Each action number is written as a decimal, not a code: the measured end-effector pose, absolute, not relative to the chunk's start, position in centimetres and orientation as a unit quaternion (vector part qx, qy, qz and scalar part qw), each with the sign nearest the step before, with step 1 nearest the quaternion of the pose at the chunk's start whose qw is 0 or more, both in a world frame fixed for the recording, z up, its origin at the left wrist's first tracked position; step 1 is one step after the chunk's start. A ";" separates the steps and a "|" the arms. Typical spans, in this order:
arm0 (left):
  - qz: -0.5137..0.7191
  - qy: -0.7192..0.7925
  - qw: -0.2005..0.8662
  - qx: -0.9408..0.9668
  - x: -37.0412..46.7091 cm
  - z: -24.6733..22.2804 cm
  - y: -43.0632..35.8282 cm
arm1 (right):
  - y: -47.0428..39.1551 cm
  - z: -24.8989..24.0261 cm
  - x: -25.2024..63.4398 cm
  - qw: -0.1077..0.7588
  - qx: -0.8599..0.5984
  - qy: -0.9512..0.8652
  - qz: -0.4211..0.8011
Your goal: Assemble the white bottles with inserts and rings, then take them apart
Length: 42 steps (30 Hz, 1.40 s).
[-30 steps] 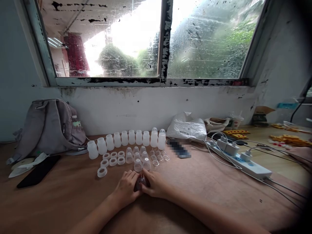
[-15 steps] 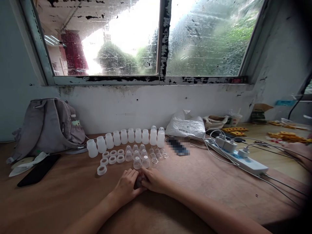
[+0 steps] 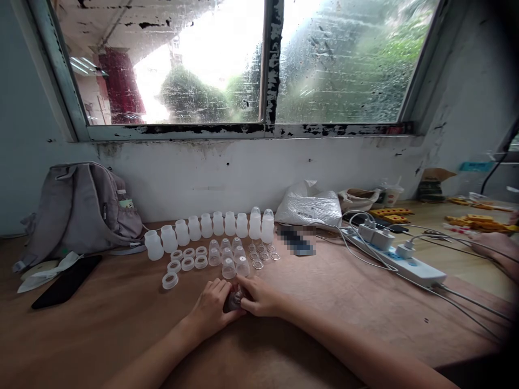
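Note:
My left hand [image 3: 214, 305] curls around a small clear piece [image 3: 235, 299] low over the table, largely hidden by the fingers. From the other side my right hand [image 3: 259, 296] closes on the same piece, thumb and fingertips against it. Just beyond my hands stand clear domed caps [image 3: 228, 268], several in a cluster. To their left lie white screw rings [image 3: 170, 280]; to their right, thin clear teats [image 3: 258, 264] with round rims. Behind them runs a row of frosted baby bottles [image 3: 182, 233]. Two at its right end, such as this capped bottle [image 3: 267, 228], wear clear domes.
At the left are a grey backpack [image 3: 89, 210] and a black phone [image 3: 67, 283]. A silver bag [image 3: 310, 208] rests near the wall. A white power strip [image 3: 417, 270] with cables crosses the right side. Another person's hand [image 3: 492, 246] is at the far right near yellow parts [image 3: 478, 221].
Both hands remain together in nearly the same spot. My right fingers have shifted slightly to the right, so more of the clear piece shows. The view has tilted very slightly.

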<state>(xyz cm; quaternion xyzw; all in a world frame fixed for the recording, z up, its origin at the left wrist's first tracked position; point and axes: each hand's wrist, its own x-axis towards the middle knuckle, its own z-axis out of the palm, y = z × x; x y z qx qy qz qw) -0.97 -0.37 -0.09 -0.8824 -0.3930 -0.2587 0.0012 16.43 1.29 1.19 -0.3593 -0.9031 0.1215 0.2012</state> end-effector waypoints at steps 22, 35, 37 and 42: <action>-0.235 -0.370 0.010 -0.899 -1.5 0.3 -0.5 | 2.3 1.6 17.5 0.232 -0.324 -0.824 0.402; -0.225 -0.345 0.045 -0.910 -3.0 0.8 -0.3 | 3.7 5.0 20.7 0.217 -0.327 -0.775 0.496; -0.220 -0.353 0.063 -0.907 -4.1 0.9 0.1 | 4.4 5.8 21.9 0.205 -0.380 -0.799 0.419; -0.243 -0.412 0.107 -0.872 -7.2 0.8 2.2 | 6.4 5.4 24.8 0.141 -0.521 -0.818 0.199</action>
